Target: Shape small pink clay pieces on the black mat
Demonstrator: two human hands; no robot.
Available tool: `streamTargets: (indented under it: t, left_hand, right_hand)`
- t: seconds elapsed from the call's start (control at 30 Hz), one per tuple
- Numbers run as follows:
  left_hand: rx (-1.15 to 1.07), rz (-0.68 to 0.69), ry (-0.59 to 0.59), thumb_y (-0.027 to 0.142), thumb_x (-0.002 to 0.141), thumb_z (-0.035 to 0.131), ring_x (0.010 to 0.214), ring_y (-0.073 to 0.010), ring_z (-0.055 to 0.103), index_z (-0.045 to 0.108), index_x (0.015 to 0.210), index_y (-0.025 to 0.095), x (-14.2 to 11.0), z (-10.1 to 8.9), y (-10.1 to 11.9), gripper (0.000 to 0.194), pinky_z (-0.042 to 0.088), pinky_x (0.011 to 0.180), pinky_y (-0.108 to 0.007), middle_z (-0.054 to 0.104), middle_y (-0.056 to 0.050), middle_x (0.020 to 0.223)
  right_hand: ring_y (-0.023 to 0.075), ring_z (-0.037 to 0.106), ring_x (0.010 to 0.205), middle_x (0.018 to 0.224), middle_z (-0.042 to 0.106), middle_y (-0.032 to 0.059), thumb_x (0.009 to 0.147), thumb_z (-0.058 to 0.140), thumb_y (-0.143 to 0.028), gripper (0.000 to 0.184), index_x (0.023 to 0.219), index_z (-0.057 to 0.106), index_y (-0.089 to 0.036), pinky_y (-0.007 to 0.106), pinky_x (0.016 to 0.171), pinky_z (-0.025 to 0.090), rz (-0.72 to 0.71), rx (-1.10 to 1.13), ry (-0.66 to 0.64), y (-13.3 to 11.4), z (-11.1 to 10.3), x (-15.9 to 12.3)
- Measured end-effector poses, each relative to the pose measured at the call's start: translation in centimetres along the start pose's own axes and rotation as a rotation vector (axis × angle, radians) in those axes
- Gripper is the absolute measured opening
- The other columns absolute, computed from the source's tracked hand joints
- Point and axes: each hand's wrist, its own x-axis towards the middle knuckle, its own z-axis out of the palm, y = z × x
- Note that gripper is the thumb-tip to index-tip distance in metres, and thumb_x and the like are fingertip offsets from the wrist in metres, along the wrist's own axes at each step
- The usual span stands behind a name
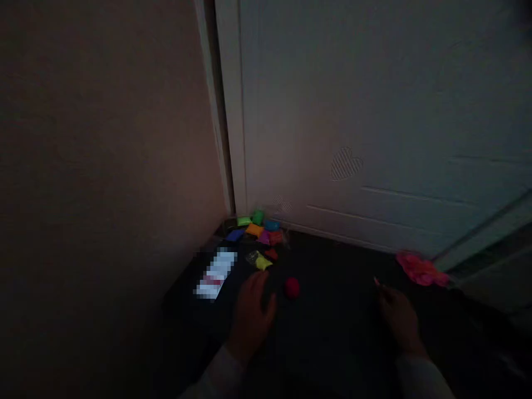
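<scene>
On the dark tabletop a round red ball (292,287), which looks like modelling clay, sits a little to the right of my left hand (251,311). The thumb of that hand stands apart from its fingers, and nothing is held in it. Further right, my right hand (397,317) is closed with its fingers pinched round a small thin pale-tipped stick (376,281). Dim light hides most of the stick, so its kind cannot be made out. Near my left fingertips lies a yellow packet (262,262), with a small red piece (271,254) behind it.
Several coloured packets, among them an orange one (254,230) and a blue one (235,235), lie in the far corner. A lit phone screen (216,274), blurred out, is at the left. A crumpled pink cloth-like thing (421,269) lies far right. A white panel (299,111) bounds the back.
</scene>
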Motion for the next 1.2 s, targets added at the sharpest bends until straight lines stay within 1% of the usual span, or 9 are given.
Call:
streamTargets:
  t: [0.17, 0.3, 0.43, 0.6, 0.83, 0.97, 1.03, 1.13, 1.2]
  left_hand:
    - [-0.054, 0.123, -0.296, 0.029, 0.066, 0.062, 0.122, -0.0289, 0.031, 0.03, 0.13, 0.027, 3.1, 4.7, 4.0, 0.072, 0.028, 0.099, -0.043, 0.034, -0.011, 0.135]
    - [-0.196, 0.1, -0.369, 0.018, 0.07, 0.054, 0.108, -0.0278, 0.042, 0.052, 0.112, 0.016, 5.0, 6.4, 3.6, 0.042, 0.032, 0.093, -0.043, 0.051, -0.014, 0.112]
    - [-0.328, 0.079, -0.388, 0.019, 0.072, 0.049, 0.095, -0.0213, 0.048, 0.06, 0.089, 0.017, 5.7, 7.2, 3.3, 0.021, 0.036, 0.088, -0.037, 0.055, -0.008, 0.097]
    - [-0.621, -0.056, -0.41, 0.019, 0.067, 0.055, 0.087, -0.0175, 0.052, 0.063, 0.085, 0.018, 6.5, 8.3, 4.1, 0.019, 0.038, 0.083, -0.031, 0.06, -0.005, 0.092]
    - [-1.085, -0.371, -0.41, 0.023, 0.054, 0.065, 0.058, -0.0097, 0.048, 0.06, 0.074, 0.015, 8.0, 10.1, 4.1, 0.021, 0.036, 0.056, -0.024, 0.055, 0.002, 0.064]
    - [-1.298, -0.498, -0.418, 0.026, 0.049, 0.071, 0.049, -0.0068, 0.045, 0.051, 0.064, 0.015, 8.6, 10.7, 4.5, 0.027, 0.034, 0.05, -0.022, 0.048, 0.005, 0.055]
    - [-1.382, -0.543, -0.435, 0.027, 0.046, 0.073, 0.047, -0.006, 0.044, 0.048, 0.063, 0.016, 8.7, 10.8, 4.7, 0.032, 0.031, 0.045, -0.02, 0.047, 0.006, 0.053]
    - [-1.492, -0.598, -0.458, 0.028, 0.045, 0.076, 0.041, -0.0046, 0.04, 0.046, 0.062, 0.016, 8.7, 10.9, 4.9, 0.036, 0.024, 0.04, -0.018, 0.045, 0.007, 0.05]
    - [-1.563, -0.634, -0.44, 0.036, 0.05, 0.074, 0.04, -0.0043, 0.04, 0.046, 0.063, 0.017, 8.8, 10.8, 4.8, 0.036, 0.024, 0.039, -0.019, 0.045, 0.007, 0.05]
  right_hand:
    - [0.0309, 0.055, 0.097, 0.108, 0.058, 0.0187, 0.067, 0.039, -0.04, 0.055, 0.105, 0.057, -0.005, 0.041, 0.08, 0.043, 0.021, 0.008, -0.011, 1.1, -1.0, 0.6]
    - [0.0297, 0.055, 0.098, 0.108, 0.058, 0.0182, 0.068, 0.038, -0.04, 0.053, 0.103, 0.058, -0.006, 0.039, 0.082, 0.042, 0.013, 0.021, -0.008, 0.8, -1.2, 0.6]
    - [0.0296, 0.056, 0.094, 0.102, 0.061, 0.0173, 0.069, 0.037, -0.042, 0.05, 0.098, 0.061, -0.008, 0.04, 0.079, 0.043, 0.022, 0.028, 0.013, 0.6, -1.1, 0.5]
    - [0.0299, 0.057, 0.091, 0.1, 0.061, 0.0175, 0.068, 0.039, -0.041, 0.047, 0.093, 0.063, -0.009, 0.04, 0.075, 0.044, 0.006, 0.037, 0.065, 0.7, -0.9, 0.5]
    - [0.0315, 0.055, 0.088, 0.09, 0.062, 0.0188, 0.069, 0.038, -0.035, 0.04, 0.084, 0.063, -0.008, 0.045, 0.077, 0.042, -0.095, 0.021, 0.259, 0.3, -1.1, 0.3]
    - [0.0315, 0.05, 0.097, 0.098, 0.056, 0.0211, 0.072, 0.039, -0.028, 0.035, 0.089, 0.06, -0.006, 0.047, 0.086, 0.037, -0.222, 0.006, 0.521, -2.0, -0.7, -0.6]
    - [0.0295, 0.05, 0.095, 0.096, 0.056, 0.0185, 0.075, 0.04, -0.027, 0.03, 0.09, 0.059, -0.009, 0.048, 0.084, 0.038, -0.375, 0.047, 0.607, -4.1, 0.2, -1.7]
    - [0.0275, 0.049, 0.093, 0.093, 0.056, 0.0163, 0.081, 0.039, -0.026, 0.026, 0.095, 0.055, -0.012, 0.049, 0.08, 0.04, -0.588, 0.125, 0.556, -8.0, 2.4, -3.6]
    - [0.0229, 0.051, 0.092, 0.095, 0.056, 0.0133, 0.083, 0.038, -0.026, 0.026, 0.1, 0.053, -0.014, 0.041, 0.078, 0.044, -0.673, 0.137, 0.462, -10.4, 4.0, -4.8]
